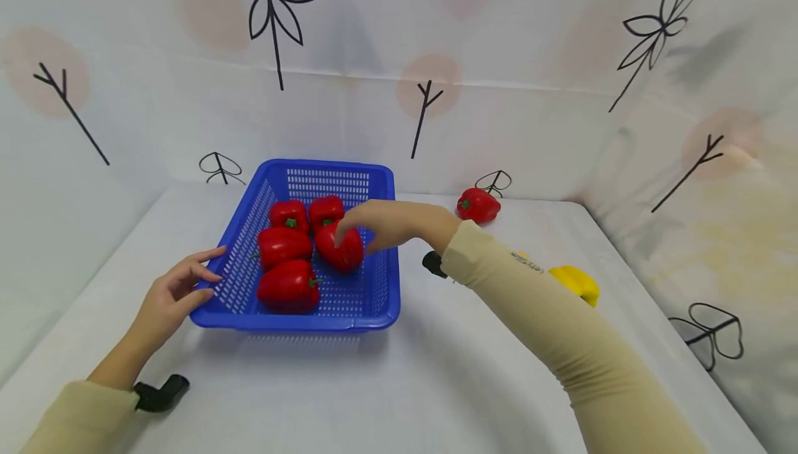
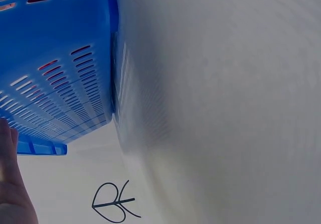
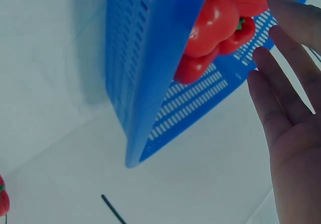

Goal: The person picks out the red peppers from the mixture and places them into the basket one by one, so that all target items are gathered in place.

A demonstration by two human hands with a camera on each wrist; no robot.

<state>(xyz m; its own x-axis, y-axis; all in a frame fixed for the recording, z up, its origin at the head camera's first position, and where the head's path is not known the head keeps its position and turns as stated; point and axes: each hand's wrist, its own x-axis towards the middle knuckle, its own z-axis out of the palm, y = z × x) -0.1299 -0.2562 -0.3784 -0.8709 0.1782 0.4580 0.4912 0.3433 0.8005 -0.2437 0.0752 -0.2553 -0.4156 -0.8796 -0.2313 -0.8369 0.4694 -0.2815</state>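
A blue plastic basket point(image 1: 299, 324) holds several red bell peppers, one of them a pepper point(image 1: 288, 286) near its front. My left hand point(image 1: 176, 286) grips the basket's left rim, its fingertips lying over the edge. Over the basket's right side hovers my right hand point(image 1: 389, 224), just above the rightmost red pepper point(image 1: 341, 249). In the right wrist view the fingers point(image 3: 273, 106) are loosely bent and apart, with nothing between them. Whether a fingertip still touches that pepper cannot be told.
Another red bell pepper point(image 1: 479, 205) lies at the back of the white table point(image 1: 461, 357), right of the basket. A yellow bell pepper point(image 1: 576, 283) is partly hidden behind my right sleeve point(image 1: 536, 308). Patterned cloth point(image 1: 530, 121) hangs behind the table.
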